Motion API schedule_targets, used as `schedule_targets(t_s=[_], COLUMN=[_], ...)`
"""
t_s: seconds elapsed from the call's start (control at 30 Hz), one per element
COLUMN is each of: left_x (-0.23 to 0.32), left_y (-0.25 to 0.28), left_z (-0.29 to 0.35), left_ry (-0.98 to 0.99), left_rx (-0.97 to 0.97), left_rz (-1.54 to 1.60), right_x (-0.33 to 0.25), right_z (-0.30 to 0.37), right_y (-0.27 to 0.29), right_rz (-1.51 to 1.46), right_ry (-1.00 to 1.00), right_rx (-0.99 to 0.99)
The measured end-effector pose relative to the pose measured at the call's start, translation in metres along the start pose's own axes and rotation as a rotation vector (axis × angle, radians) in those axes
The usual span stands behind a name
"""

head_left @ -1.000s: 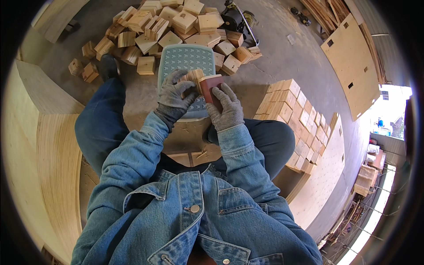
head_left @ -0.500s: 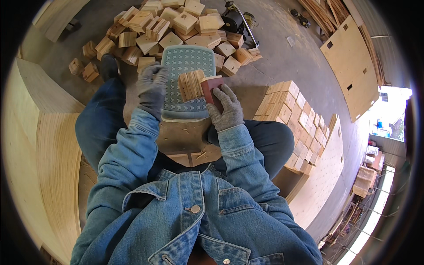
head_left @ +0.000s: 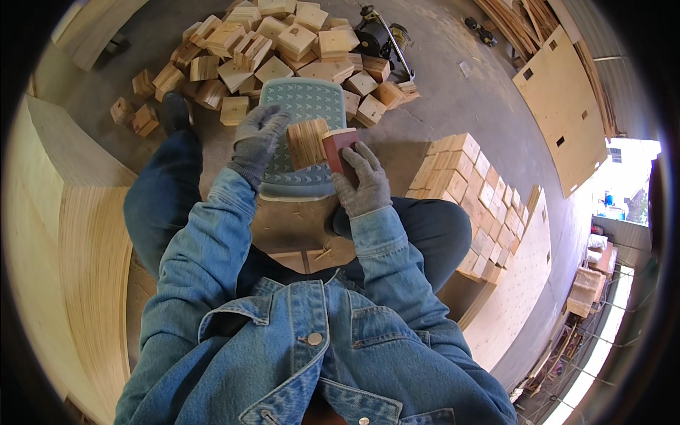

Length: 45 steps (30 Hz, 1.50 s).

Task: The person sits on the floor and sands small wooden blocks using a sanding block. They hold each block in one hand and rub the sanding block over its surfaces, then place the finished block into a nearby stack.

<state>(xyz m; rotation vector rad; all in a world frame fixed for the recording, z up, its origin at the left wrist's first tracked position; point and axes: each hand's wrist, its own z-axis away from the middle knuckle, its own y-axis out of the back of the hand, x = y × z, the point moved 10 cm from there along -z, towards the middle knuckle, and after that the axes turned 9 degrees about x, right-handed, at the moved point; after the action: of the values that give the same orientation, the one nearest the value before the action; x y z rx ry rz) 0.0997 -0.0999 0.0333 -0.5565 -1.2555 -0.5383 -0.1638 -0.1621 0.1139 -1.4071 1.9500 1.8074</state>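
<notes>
Seated worker, knees apart, blue-green stool [head_left: 304,95] between the legs, its top patterned with small raised marks. On the stool, toward its right edge: one block [head_left: 306,144], pale wood, layered edges facing up in fine brown and cream stripes. Right hand [head_left: 365,178], grey glove, at the block's right side; grip pinching a red piece [head_left: 338,149], flat reddish-brown face, pale strip along its far edge. Red piece overlaps the block's right edge in this view; whether the two touch, cannot tell. Left hand [head_left: 259,138], also gloved, over the stool's left edge, near the block but apart from it; grip loosely spread, fingers a little bent and pointing toward the far right. Both arms in blue denim sleeves [head_left: 202,244]. Beyond the stool, a loose pile [head_left: 294,42] of similar wood blocks on the grey floor [head_left: 453,92], lying at all angles; a dark tool [head_left: 382,39] with a metal bar just right of it. By the right knee, a neat stack [head_left: 478,191] of blocks in tight rows, a long pale board [head_left: 513,290] beside it. Farther right, a big sheet [head_left: 563,106] with square holes. Left side: a large wood panel [head_left: 92,262], edge striped. Dark shoe [head_left: 177,113] near the pile.
</notes>
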Motion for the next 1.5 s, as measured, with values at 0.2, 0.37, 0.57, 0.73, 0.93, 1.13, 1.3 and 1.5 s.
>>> schedule_targets(t_s=[0.2,0.37,0.57,0.73,0.93,1.13,1.3,1.5], left_x=[-0.002,-0.027,-0.025,-0.013,-0.027,-0.012,-0.018,0.01], left_y=[-0.044,-0.047,-0.032,-0.033,0.021,0.055,0.092,0.078], left_z=[-0.013,-0.026,-0.035,-0.033,-0.052,-0.034,-0.041,-0.039], left_ry=[-0.018,0.11,0.108,0.085,0.097,0.174,0.055,-0.139], left_rx=[-0.237,-0.242,-0.104,-0.084,0.207,0.356,0.459,0.424], left_rz=[-0.289,-0.403,-0.499,-0.577,-0.128,0.137,0.232,0.066], right_x=[-0.007,-0.002,-0.003,-0.001,-0.004,-0.002,-0.003,0.008], right_z=[-0.001,0.0,-0.002,-0.004,-0.005,-0.005,-0.005,-0.003], right_y=[0.001,-0.002,0.0,-0.001,-0.003,0.0,-0.003,-0.005], right_rz=[0.035,0.031,-0.003,-0.018,-0.028,-0.006,-0.033,-0.062], right_ry=[0.005,-0.005,0.023,-0.002,0.014,0.003,-0.011,-0.041], right_rx=[-0.039,-0.049,-0.022,-0.024,-0.029,-0.033,-0.024,0.009])
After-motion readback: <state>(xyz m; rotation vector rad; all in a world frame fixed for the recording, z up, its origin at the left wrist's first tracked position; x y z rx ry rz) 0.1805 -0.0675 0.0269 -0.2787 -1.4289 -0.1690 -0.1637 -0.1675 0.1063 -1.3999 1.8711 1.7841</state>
